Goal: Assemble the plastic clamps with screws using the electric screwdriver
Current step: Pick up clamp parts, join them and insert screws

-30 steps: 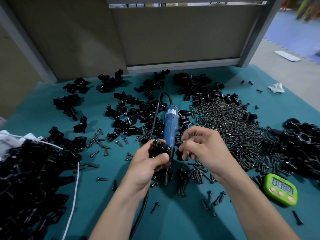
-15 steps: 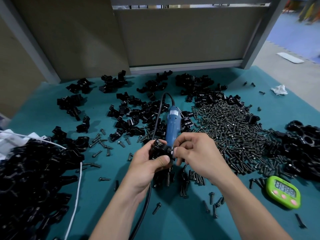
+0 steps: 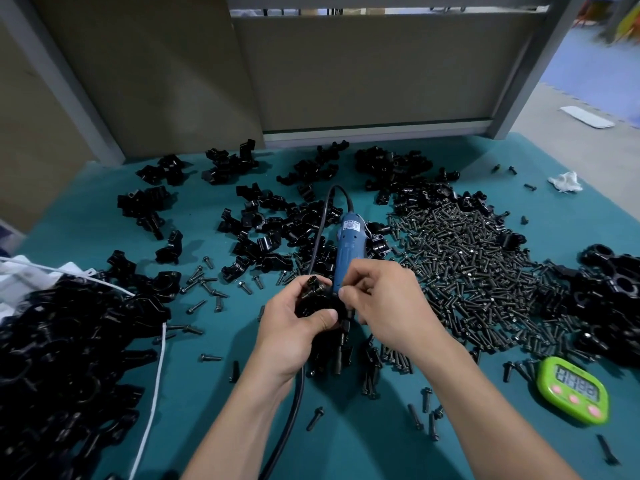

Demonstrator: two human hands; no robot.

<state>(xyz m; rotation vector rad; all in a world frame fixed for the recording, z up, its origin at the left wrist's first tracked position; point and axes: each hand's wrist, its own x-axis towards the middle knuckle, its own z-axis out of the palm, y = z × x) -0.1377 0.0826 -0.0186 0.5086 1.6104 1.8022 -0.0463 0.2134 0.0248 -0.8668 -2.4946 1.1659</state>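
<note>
Above the table [image 3: 346, 445], left hand [image 3: 294, 329] curled round a black clamp [image 3: 317, 301], right hand [image 3: 389, 306] pinching its edge.

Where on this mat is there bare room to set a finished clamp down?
Bare mat shows between the left forearm and right forearm, only stray screws at its far side. Another strip lies between the white cord and that left forearm. Crowded: the screw heap right of centre, the clamp pile at front left, and around the electric screwdriver.
</note>
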